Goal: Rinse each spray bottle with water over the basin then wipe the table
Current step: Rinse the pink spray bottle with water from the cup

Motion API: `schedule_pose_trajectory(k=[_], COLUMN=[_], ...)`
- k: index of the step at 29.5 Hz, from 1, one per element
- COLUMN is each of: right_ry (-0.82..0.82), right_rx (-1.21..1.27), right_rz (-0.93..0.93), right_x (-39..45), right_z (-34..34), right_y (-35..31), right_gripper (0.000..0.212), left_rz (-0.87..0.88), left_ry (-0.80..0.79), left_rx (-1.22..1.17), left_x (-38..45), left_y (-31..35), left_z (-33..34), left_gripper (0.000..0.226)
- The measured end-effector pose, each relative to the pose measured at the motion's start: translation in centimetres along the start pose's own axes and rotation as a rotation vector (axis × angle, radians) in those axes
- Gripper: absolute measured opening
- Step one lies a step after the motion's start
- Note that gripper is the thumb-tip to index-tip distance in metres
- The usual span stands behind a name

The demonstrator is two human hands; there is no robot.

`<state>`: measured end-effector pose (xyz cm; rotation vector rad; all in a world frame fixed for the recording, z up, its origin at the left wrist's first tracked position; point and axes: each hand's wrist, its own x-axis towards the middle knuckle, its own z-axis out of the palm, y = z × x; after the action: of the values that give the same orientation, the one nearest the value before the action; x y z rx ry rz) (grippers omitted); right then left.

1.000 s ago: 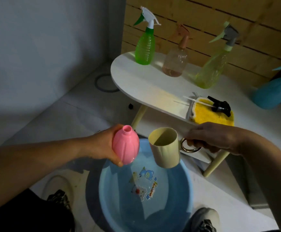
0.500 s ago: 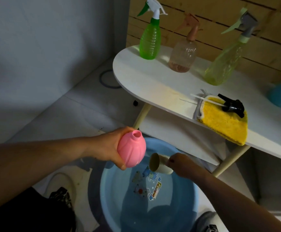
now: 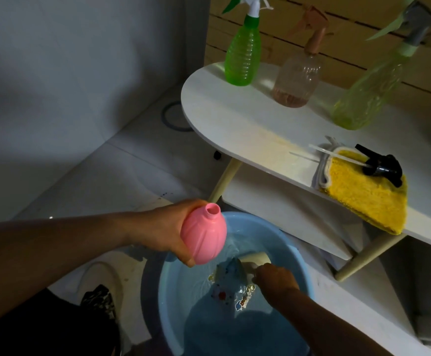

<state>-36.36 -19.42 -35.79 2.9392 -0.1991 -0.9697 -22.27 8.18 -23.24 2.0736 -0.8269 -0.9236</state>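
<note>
Pink bottle body (image 3: pixel 203 235), cap off, sits gripped in the left hand (image 3: pixel 167 231) just above the near rim of the blue basin (image 3: pixel 303 268), neck tipped up and to the right. What's changed: a second ago the right hand (image 3: pixel 276 280) was holding the cream cup (image 3: pixel 256 259) up level with the bottle, now it's plunged down into the basin water and the cup is lying on its side half under, so I'd guess it's scooping a refill to pour into the pink one. So rinsing is in progress, wiping not started; the yellow cloth (image 3: pixel 371 199) is folded on the table (image 3: pixel 235 119) edge with the black sprayer head (image 3: pixel 382 167) on top. Green bottle (image 3: pixel 242 53), peach bottle (image 3: pixel 297 78) and pale yellow-green bottle (image 3: pixel 368 91) stand at the back of the table. Right hand's fingers are mostly behind the cup and ripples, but it's clearly holding it. Tops of the triggers are cropped off.
</note>
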Motion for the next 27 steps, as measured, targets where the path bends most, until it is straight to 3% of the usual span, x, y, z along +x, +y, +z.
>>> schedule_pose_trajectory(k=[7, 14, 27], right_ry=[0.016, 0.134, 0.382], right_rx=[0.552, 0.863, 0.913], right_rz=[0.204, 0.212, 0.051], right_x=[-0.8, -5.0, -13.4], right_z=[-2.5, -8.7, -18.5], right_y=[1.7, 3.3, 3.7], right_gripper=[0.031, 0.041, 0.032], left_rz=[0.029, 0.025, 0.024], left_ry=[0.014, 0.0, 0.036], left_rx=[0.026, 0.107, 0.264], left_x=[0.6, 0.4, 0.8], left_y=[0.0, 0.1, 1.2], left_z=[-0.5, -0.8, -0.4], left_gripper=[0.099, 0.104, 0.106])
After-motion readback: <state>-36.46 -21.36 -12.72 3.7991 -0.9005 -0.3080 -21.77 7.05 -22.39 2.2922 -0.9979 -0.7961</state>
